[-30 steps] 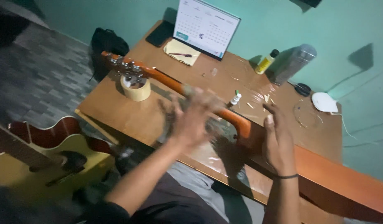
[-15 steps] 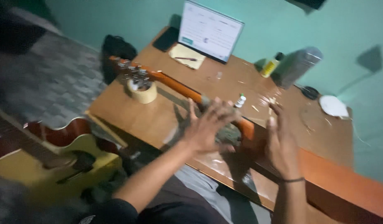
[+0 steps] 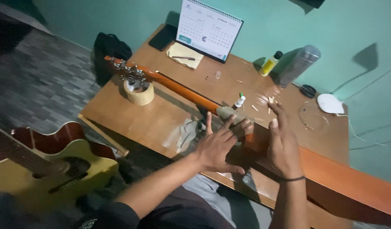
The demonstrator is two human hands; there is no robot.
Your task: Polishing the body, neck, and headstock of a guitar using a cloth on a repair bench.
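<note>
The left hand (image 3: 218,144) has slid down the orange wooden guitar neck (image 3: 182,90) (lying across the brown desk (image 3: 132,114)), fingers spread on a grey cloth pad (image 3: 226,113), right hand (image 3: 282,142) open beside it, so the rubbing goes on

A person is wearing a dark short-sleeved shirt, grey trousers and a thin dark band circling the right wrist, at five o'clock; both hands are showing bare.
</note>
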